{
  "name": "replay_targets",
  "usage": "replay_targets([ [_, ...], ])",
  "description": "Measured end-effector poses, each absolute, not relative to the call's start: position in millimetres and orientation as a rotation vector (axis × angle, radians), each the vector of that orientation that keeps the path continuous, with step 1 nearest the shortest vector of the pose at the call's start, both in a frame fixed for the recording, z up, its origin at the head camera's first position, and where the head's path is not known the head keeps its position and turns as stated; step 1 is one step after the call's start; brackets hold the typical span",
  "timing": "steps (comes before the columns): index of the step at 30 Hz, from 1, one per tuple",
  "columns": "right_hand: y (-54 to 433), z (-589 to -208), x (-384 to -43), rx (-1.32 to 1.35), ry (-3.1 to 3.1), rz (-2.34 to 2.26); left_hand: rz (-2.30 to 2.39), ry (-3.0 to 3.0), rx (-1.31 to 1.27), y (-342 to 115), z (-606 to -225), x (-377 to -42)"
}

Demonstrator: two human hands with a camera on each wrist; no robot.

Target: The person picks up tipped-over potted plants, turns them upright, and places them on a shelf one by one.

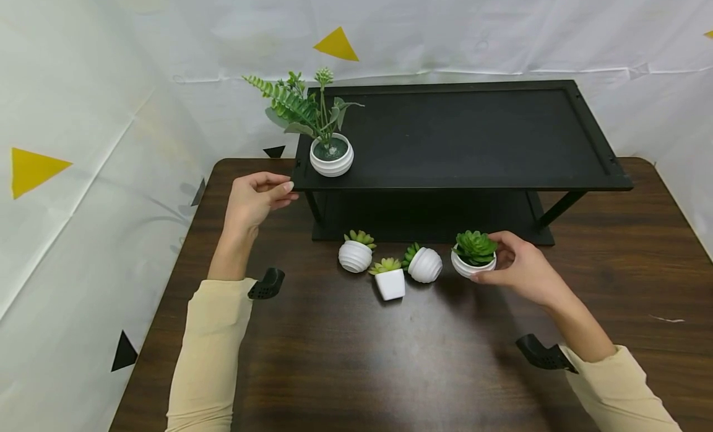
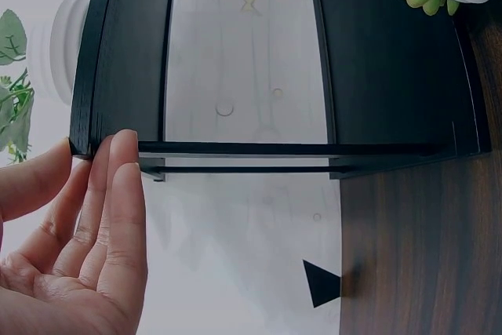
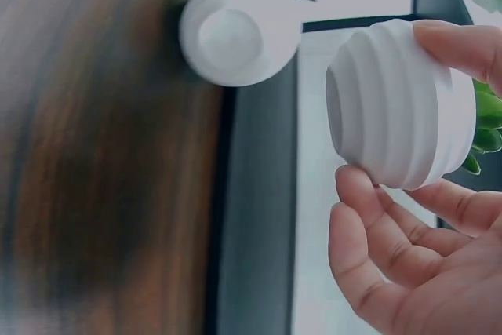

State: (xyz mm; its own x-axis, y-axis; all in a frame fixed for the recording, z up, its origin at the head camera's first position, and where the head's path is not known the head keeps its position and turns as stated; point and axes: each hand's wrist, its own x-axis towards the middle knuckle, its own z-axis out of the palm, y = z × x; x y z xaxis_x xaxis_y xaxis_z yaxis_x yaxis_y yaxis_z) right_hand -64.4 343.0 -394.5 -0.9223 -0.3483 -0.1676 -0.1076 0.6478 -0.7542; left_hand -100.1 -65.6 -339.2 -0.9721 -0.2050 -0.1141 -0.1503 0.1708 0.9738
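Gripping a leafy succulent (image 1: 474,250) at the near side of a black shelf (image 1: 473,138)

The right hand (image 1: 518,268) holds the leafy succulent by its ribbed white pot (image 3: 396,103), the thumb on one side and fingers on the other. The plant faces up, just beyond the shelf's near edge, toward the right end. At the left end, the left hand (image 1: 253,200) pinches the near corner of the upper board, its thumb set against the edge and its fingers, nearly straight, opposite.

Three more small plants lie in a loose row on the worktop (image 1: 345,358), left of the held one. Furthest left is a round-potted succulent (image 1: 356,254) with its leaves toward the far side; next comes a square-potted succulent (image 1: 390,283), a little nearer; then a tipped succulent (image 1: 426,265) on its side, leaves pointing left. On the shelf's upper board, at the left end, a tall fern arrangement (image 1: 331,155) stands upright in a white pot. Behind hangs a white backdrop (image 1: 445,30) with a yellow triangle (image 1: 338,45).
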Motion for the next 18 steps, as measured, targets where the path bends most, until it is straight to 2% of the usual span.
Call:
replay_targets([
  [18,331.9,-354.9,-62.1,-0.347,2.608,-1.191,-1.936,-2.394,0.361,-65.5,-339.0,-100.0],
])
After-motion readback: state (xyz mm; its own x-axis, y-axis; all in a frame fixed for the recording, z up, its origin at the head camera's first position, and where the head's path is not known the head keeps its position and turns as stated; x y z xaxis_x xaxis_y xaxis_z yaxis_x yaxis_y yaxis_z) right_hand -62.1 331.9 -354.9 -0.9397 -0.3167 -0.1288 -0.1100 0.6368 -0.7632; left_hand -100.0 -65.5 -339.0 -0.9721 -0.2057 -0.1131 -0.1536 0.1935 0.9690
